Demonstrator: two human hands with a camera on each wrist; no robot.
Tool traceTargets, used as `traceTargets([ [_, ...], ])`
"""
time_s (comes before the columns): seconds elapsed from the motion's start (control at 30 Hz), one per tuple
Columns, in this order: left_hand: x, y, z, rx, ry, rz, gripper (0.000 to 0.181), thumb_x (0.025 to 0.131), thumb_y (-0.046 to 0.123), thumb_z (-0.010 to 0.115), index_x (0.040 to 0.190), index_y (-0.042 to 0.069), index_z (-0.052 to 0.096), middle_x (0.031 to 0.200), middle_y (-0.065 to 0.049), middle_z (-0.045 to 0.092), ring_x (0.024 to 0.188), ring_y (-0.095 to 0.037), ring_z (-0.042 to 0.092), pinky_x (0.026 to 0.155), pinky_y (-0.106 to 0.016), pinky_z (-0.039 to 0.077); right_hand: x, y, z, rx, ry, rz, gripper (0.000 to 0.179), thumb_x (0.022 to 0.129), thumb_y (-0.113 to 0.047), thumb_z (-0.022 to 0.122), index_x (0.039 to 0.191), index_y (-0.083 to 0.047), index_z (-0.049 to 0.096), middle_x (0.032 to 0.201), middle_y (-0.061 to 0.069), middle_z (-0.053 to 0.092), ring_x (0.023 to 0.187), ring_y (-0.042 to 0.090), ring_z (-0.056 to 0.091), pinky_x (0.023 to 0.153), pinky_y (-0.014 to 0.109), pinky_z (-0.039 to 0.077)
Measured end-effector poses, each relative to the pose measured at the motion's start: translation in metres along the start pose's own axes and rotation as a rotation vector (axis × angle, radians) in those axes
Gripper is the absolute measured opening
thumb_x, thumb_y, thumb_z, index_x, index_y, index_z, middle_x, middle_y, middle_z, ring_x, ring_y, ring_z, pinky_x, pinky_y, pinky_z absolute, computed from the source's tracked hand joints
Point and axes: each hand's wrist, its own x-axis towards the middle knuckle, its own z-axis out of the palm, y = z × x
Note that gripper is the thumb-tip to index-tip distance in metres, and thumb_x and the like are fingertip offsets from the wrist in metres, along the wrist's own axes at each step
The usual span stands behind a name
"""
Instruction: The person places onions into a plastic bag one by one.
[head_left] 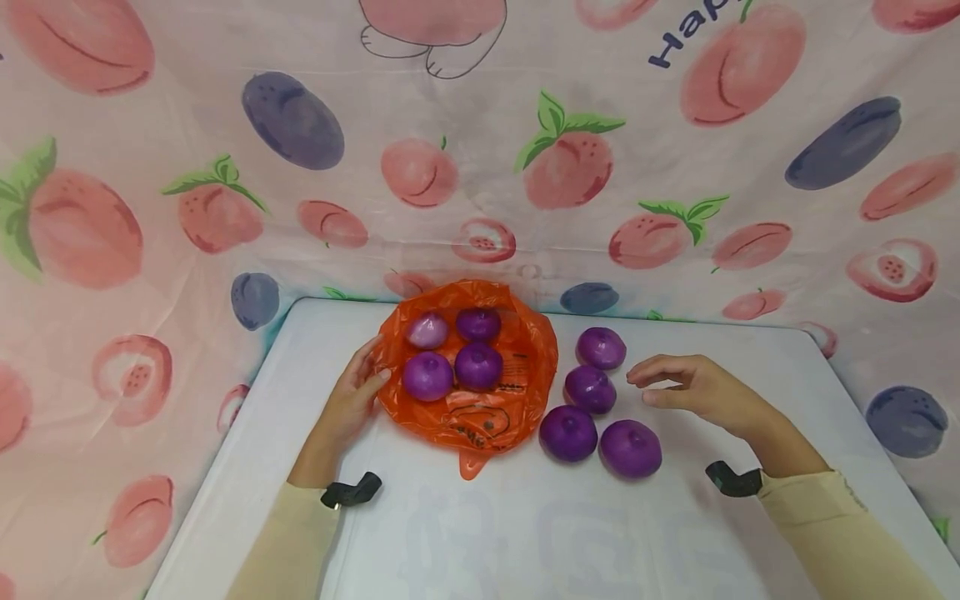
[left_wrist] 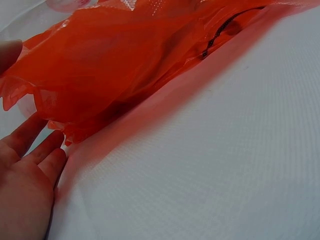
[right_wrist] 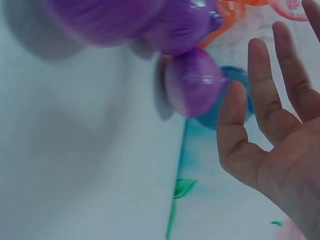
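Observation:
An orange plastic bag (head_left: 517, 417) lies spread wide on the white table, with several glossy purple onions (head_left: 428, 377) inside. At its left rim is my left hand (head_left: 356, 392); in the left wrist view the fingers (left_wrist: 47, 145) are fairly straight by the bag's edge, the thumb higher up. Several more purple onions (head_left: 630, 448) sit in a loose cluster right of the bag. My right hand (head_left: 697, 387) hovers just right of that cluster, holding nothing. Its fingers (right_wrist: 262, 80) are spread and apart from the nearest onion (right_wrist: 192, 82) in the right wrist view.
The white table (head_left: 570, 533) reaches back to a fruit-printed cloth (head_left: 480, 125) that hangs behind and along both sides. A black band (head_left: 352, 490) is on the left wrist and another black band (head_left: 733, 479) on the right.

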Motion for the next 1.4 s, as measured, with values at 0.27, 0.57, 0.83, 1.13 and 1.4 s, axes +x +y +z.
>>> traceTargets([
  [0.27,0.001,-0.002,-0.001,0.016,0.000,0.005,0.061,0.106,0.013,0.054,0.161,0.022,0.029,0.166,-0.009,0.029,0.140,-0.010,0.044,0.106,-0.018,0.048,-0.004,0.019,0.008,-0.046,-0.094,-0.005,0.032,0.095,-0.010,0.071,0.126,-0.010,0.069,0.129,0.007,0.068,0.116,0.014,0.065,0.096,0.026,0.054],
  [0.57,0.001,-0.002,0.001,-0.017,-0.004,-0.002,0.061,0.106,0.012,0.054,0.161,0.022,0.029,0.163,-0.008,0.032,0.137,-0.011,0.046,0.106,-0.019,0.049,-0.009,0.035,0.014,-0.030,-0.179,0.091,0.042,0.095,-0.014,0.072,0.134,-0.003,0.062,0.134,0.021,0.063,0.124,0.021,0.061,0.100,0.032,0.054],
  [0.83,0.001,-0.003,0.000,-0.009,-0.003,-0.005,0.062,0.106,0.012,0.054,0.161,0.022,0.029,0.164,-0.008,0.031,0.138,-0.010,0.046,0.106,-0.018,0.048,-0.013,0.047,0.019,-0.071,-0.241,0.122,0.044,0.094,-0.017,0.072,0.137,-0.014,0.062,0.140,0.008,0.062,0.126,0.003,0.056,0.104,0.040,0.049],
  [1.13,0.001,-0.003,-0.002,0.017,0.011,-0.013,0.061,0.106,0.014,0.055,0.161,0.024,0.030,0.165,-0.008,0.030,0.140,-0.011,0.043,0.105,-0.018,0.048,-0.013,0.057,0.020,0.021,-0.281,0.132,0.051,0.091,-0.014,0.074,0.140,-0.016,0.060,0.146,0.009,0.057,0.128,-0.002,0.053,0.108,0.054,0.042],
  [1.4,0.001,-0.003,-0.003,0.024,0.010,-0.009,0.061,0.106,0.014,0.054,0.161,0.022,0.030,0.165,-0.009,0.030,0.139,-0.011,0.043,0.106,-0.017,0.048,-0.011,0.060,0.020,-0.014,-0.310,0.157,0.060,0.088,-0.017,0.079,0.144,-0.018,0.057,0.151,0.007,0.053,0.130,-0.008,0.048,0.107,0.026,0.043],
])
